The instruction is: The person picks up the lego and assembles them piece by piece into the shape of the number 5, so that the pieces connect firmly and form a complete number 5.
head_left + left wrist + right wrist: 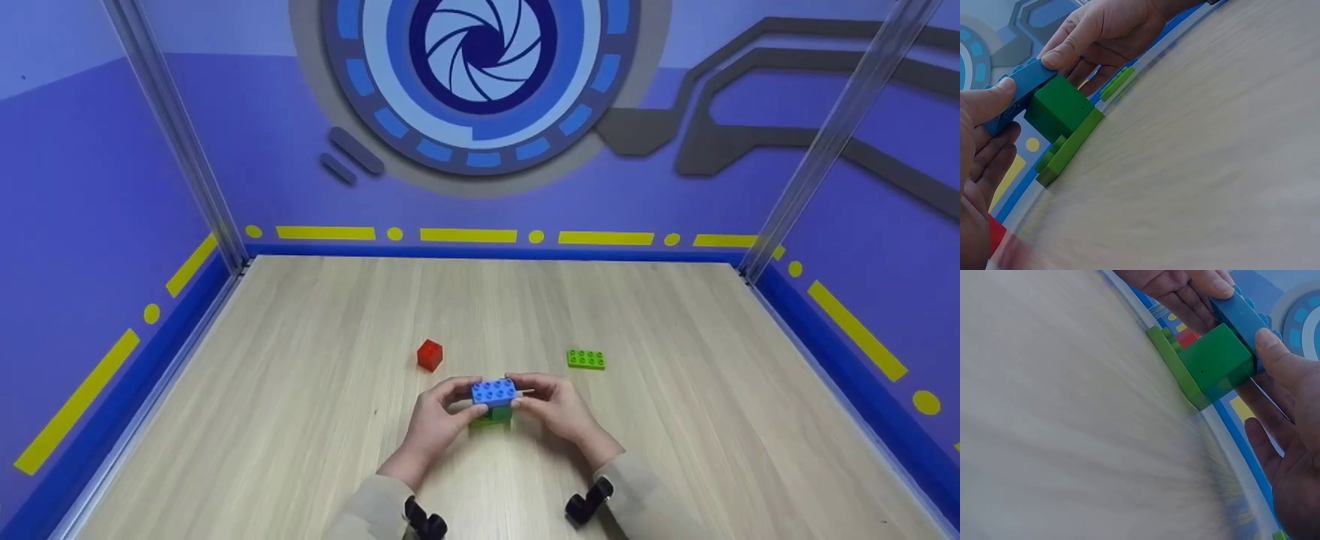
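A blue brick [494, 391] with studs on top is pinched at its two ends, the left end by my left hand [439, 420] and the right end by my right hand [562, 409]. Directly beneath it is a dark green block [1061, 109], which stands on a lime green plate [1075, 146] lying on the table. The wrist views show the blue brick right at the block's top and reaching past it on the left. Studs of the plate show beside the block at that same end. Both thumbs press the near side of the blue brick, with fingers behind.
A red block [430, 355] lies on the wooden table [300, 420] beyond my left hand. Another lime green studded plate [586, 359] lies beyond my right hand. Blue-violet panels [480, 206] wall in the table at the back and both sides.
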A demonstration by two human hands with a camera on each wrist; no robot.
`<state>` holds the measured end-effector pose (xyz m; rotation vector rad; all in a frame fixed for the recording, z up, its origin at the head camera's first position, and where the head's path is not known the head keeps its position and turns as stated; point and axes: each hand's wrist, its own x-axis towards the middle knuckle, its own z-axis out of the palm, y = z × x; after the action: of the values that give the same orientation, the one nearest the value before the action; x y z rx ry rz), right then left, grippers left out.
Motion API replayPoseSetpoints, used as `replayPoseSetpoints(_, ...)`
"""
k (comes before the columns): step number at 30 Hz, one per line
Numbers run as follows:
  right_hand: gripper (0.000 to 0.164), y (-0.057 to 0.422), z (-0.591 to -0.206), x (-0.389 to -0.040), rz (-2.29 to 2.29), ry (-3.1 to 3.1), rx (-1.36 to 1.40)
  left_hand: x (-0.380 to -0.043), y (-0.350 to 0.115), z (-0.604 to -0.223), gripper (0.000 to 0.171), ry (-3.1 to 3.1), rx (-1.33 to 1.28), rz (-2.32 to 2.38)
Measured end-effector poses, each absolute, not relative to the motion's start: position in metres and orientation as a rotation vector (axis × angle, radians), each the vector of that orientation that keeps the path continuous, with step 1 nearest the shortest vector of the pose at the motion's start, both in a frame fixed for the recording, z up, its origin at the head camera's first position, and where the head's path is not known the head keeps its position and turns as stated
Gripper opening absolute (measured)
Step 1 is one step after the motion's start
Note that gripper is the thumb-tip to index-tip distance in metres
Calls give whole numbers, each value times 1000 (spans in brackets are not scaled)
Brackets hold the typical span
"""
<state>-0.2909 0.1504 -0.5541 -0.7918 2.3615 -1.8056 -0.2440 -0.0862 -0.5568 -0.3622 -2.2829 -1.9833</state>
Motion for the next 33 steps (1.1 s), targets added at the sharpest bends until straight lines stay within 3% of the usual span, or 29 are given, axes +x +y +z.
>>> replayPoseSetpoints(8,43,152,-555,-292,-1795,2357,-796,-245,-87,-557,37,-2281,-357,-2028)
replayPoseSetpoints(33,43,151,-554,-291,-1788,2413,-742,-247,-86,-557,45,-2308,-397,-2024)
